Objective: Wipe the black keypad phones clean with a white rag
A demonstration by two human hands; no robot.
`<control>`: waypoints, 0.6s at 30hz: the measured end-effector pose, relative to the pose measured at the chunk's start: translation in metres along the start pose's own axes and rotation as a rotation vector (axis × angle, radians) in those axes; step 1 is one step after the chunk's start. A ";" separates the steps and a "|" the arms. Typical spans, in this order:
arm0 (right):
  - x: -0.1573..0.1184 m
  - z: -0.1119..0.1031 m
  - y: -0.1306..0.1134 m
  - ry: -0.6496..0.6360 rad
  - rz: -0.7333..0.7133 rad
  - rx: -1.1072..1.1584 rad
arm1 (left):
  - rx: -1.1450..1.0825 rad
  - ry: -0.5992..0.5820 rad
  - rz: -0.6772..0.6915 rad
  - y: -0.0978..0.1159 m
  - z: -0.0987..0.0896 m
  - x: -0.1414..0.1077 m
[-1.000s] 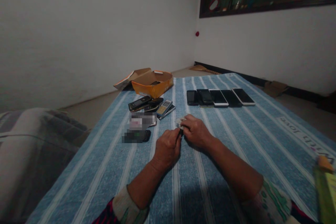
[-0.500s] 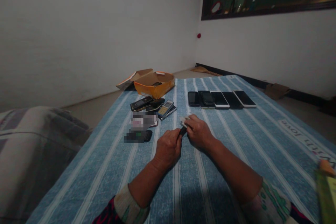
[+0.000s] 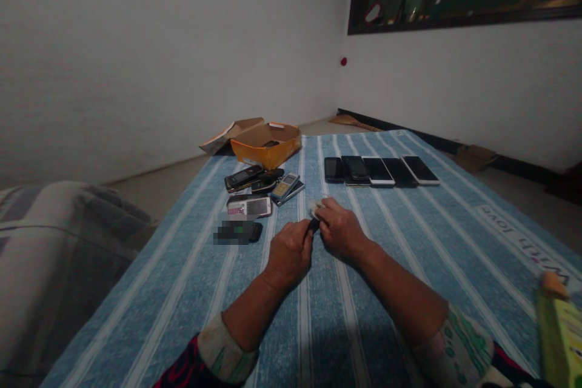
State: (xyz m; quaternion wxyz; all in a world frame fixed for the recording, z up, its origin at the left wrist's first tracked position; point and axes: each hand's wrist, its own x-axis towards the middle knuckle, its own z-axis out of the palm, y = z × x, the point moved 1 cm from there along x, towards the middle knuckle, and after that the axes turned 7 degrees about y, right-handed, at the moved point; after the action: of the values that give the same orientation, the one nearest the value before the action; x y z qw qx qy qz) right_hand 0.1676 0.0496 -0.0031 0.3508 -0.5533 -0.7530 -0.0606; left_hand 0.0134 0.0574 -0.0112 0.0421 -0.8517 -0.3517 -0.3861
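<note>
Close together over the middle of the cloth, my two hands are both closed. A small black object (image 3: 313, 225), mostly covered by the fingers, is gripped by my left hand (image 3: 287, 254); its kind cannot be made out. My right hand (image 3: 342, 229) pinches a crumpled whitish piece (image 3: 313, 207), like tissue or cloth, against or beside the black object. Left of the hands lie several older phones, among them a keypad phone (image 3: 286, 186), a white phone (image 3: 252, 207) and a dark phone (image 3: 255, 231) partly blurred out. Beyond my right hand, several smartphones (image 3: 378, 171) lie in a row.
An orange cardboard box (image 3: 264, 151) stands open at the far left edge with dark items inside. Blue striped cloth (image 3: 318, 315) covers the surface. A yellow-green packet (image 3: 557, 333) sits at the right edge. Grey fabric (image 3: 68, 273) drapes something on the left.
Both hands stay together and shift only slightly, still holding the black object and whitish piece. The whole view moves a little; the phones and box stay in place.
</note>
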 end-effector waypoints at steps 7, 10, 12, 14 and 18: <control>0.000 0.000 -0.004 -0.028 0.059 -0.099 | -0.001 -0.018 -0.027 0.000 -0.002 0.001; -0.001 0.000 -0.006 -0.054 0.036 -0.106 | 0.004 -0.017 -0.043 0.000 -0.001 0.001; -0.003 0.002 -0.010 -0.074 -0.017 -0.089 | -0.003 -0.013 -0.055 -0.001 0.000 0.000; -0.003 0.003 -0.012 -0.080 -0.034 -0.092 | -0.012 -0.014 -0.068 -0.002 0.000 0.000; -0.002 0.002 -0.007 -0.061 0.021 -0.137 | -0.015 -0.027 -0.080 -0.002 0.000 0.000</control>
State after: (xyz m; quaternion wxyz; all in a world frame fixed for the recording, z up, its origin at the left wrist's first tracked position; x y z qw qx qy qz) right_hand 0.1608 0.0468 -0.0039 0.2896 -0.5856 -0.7516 -0.0914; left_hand 0.0123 0.0591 -0.0114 0.0154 -0.8425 -0.3830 -0.3786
